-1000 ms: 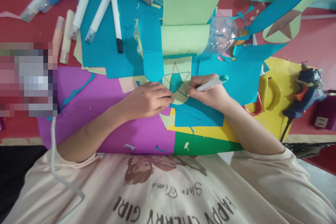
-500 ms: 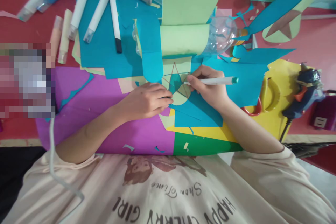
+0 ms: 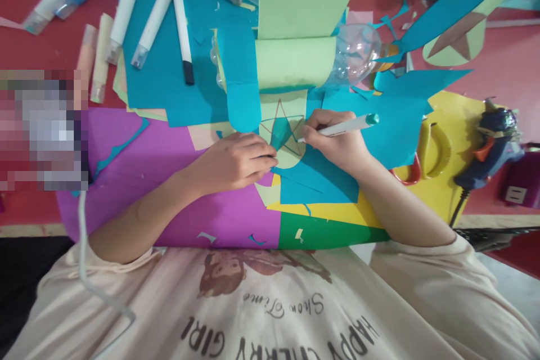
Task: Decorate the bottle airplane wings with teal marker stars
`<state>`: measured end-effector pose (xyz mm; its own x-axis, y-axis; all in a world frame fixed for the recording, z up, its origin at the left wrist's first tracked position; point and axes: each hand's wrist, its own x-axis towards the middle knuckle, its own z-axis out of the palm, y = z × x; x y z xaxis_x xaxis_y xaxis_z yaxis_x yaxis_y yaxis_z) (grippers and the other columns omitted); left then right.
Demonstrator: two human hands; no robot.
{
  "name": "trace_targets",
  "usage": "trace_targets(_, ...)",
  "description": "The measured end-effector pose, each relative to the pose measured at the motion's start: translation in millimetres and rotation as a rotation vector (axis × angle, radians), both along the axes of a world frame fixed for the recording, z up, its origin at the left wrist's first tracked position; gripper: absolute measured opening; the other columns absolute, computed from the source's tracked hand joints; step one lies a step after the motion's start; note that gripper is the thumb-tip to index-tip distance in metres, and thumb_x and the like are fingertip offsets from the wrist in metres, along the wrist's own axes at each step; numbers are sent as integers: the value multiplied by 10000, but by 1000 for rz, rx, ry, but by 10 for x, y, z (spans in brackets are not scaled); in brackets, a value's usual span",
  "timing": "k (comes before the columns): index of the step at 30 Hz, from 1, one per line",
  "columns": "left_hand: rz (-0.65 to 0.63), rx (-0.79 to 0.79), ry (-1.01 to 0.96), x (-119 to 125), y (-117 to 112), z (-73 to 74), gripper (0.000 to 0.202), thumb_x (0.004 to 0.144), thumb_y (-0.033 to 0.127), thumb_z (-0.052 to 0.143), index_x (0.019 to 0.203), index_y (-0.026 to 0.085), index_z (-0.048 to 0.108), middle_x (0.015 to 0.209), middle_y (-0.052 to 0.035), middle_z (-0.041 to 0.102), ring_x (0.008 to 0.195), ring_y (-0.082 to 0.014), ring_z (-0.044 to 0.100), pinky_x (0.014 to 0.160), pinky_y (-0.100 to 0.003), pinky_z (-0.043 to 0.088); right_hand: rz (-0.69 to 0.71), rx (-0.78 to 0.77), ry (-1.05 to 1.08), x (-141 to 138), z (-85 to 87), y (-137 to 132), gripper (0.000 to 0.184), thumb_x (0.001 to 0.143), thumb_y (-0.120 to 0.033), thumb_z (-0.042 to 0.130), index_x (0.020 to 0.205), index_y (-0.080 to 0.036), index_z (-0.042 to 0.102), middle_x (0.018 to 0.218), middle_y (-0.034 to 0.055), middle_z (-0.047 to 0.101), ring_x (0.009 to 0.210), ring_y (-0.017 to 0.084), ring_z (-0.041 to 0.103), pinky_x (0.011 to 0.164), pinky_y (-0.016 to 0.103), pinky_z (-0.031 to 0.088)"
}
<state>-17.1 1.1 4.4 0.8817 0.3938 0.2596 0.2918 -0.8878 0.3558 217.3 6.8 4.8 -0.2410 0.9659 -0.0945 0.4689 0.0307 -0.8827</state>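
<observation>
Hands to either side of the star (image 3: 280,134): left hand (image 3: 240,160) at lower left, right hand (image 3: 341,146) just off the right edge. On the left, fingers together, gently bent, reaching to the lower left rim of the flap (image 3: 295,106). Pinching, or only pressing? Cannot tell, with the thumb out of sight. Over to the right: closed snugly, thumb and fingertips around a marker (image 3: 348,125), green end up and out to the right, tip pointing back left and slightly down.

And the star? Right between the two, drawn on the flap, top point away from the body, teal in the middle, only thin lines out at the points. Key relation here: marker slanting in from the side, across the star's upright axis, with the tip between the right and lower right points. Nearer to that edge: right hand, easily. Tip touching, or a hair above? Too small to tell.

Just beyond the flap, a pale band (image 3: 293,62) around the bottle (image 3: 354,50), lying sideways, neck to the right. Under the flap, blue sheet (image 3: 320,183).
</observation>
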Motion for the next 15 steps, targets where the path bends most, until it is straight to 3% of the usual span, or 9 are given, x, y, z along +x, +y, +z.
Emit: trace_targets(15, -2, -20, 22, -3, -3, -4, 284, 1031, 188, 411, 1048, 162, 693, 1049, -82, 741, 988, -227, 671, 808, -362, 506, 221, 15, -4, 32, 78, 10, 250, 685, -134, 494, 502, -209, 340, 477, -63, 343, 466, 54, 272, 429, 218, 218)
